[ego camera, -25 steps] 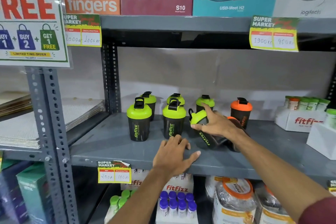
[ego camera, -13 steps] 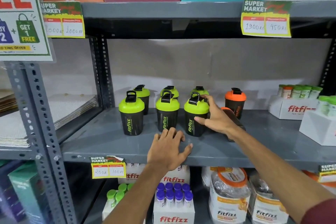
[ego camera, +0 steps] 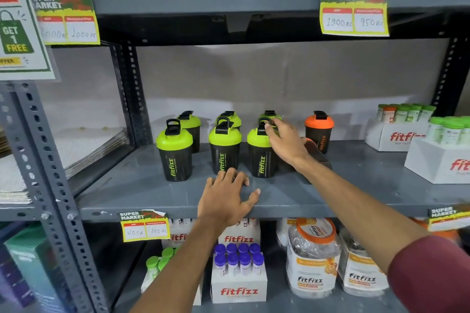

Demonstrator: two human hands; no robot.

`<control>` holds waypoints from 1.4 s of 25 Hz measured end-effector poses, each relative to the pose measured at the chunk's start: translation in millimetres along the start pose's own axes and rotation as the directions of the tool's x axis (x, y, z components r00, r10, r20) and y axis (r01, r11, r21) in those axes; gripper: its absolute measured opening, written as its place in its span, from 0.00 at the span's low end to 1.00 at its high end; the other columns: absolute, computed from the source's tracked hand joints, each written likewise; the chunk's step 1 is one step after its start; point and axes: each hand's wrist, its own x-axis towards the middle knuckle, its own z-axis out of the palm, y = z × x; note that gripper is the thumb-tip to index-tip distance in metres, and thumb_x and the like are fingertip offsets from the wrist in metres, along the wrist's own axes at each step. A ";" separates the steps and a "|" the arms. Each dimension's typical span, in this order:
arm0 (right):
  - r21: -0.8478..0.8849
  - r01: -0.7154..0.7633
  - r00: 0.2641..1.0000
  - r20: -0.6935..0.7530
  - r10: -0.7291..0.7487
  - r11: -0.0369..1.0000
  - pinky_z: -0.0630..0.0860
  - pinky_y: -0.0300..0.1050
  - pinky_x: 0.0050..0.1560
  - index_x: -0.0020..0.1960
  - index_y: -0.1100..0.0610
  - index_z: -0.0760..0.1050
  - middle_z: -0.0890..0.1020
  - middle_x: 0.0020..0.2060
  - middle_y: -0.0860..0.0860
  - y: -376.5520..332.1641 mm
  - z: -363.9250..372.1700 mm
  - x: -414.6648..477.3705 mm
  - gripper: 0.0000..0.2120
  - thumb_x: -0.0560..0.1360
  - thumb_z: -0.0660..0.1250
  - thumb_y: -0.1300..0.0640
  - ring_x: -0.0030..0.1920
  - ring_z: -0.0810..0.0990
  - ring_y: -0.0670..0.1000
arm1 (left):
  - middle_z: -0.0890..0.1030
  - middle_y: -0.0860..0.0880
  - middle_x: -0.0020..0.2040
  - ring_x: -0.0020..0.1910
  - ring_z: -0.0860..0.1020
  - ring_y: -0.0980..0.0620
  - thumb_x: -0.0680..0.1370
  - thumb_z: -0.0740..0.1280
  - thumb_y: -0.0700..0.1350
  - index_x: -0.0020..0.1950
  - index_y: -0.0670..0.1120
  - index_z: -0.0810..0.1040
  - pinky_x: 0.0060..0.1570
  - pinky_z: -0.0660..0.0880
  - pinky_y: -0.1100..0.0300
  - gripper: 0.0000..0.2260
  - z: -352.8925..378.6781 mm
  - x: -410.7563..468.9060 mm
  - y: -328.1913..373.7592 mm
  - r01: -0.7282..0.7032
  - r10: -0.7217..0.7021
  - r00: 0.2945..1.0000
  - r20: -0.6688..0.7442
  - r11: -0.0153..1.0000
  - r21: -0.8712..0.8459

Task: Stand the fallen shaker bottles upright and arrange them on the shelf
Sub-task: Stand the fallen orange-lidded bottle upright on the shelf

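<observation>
Several black shaker bottles with green lids stand upright in two rows on the grey shelf (ego camera: 356, 193). My right hand (ego camera: 286, 143) rests on the lid and side of the front right green-lidded bottle (ego camera: 260, 160), fingers at its cap. Behind my right wrist a dark shaker with an orange lid (ego camera: 318, 157) lies on its side, mostly hidden. Another orange-lidded shaker (ego camera: 319, 129) stands upright at the back. My left hand (ego camera: 227, 198) lies flat on the shelf's front edge, fingers spread, holding nothing.
White fitfizz display boxes (ego camera: 396, 134) with small green-capped tubes stand at the shelf's right end. Headset boxes fill the shelf above. Below are jars (ego camera: 314, 259) and a box of purple-capped tubes (ego camera: 239, 269). A perforated steel post (ego camera: 53, 185) rises on the left.
My right hand stood the tilted green-lidded bottle upright in the front row, then slid from its side up to the lid. The left hand stayed on the shelf edge.
</observation>
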 end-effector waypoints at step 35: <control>0.374 -0.328 0.912 0.366 0.187 0.867 0.55 0.63 0.77 0.80 0.41 0.43 0.64 0.77 0.52 141.7 -98.9 -37.3 0.46 0.76 0.70 0.63 0.78 0.59 0.56 | 0.73 0.48 0.64 0.62 0.70 0.48 0.82 0.56 0.59 0.67 0.48 0.71 0.62 0.68 0.49 0.20 26.0 39.7 121.2 -0.029 0.039 0.995 0.090 0.994 -0.106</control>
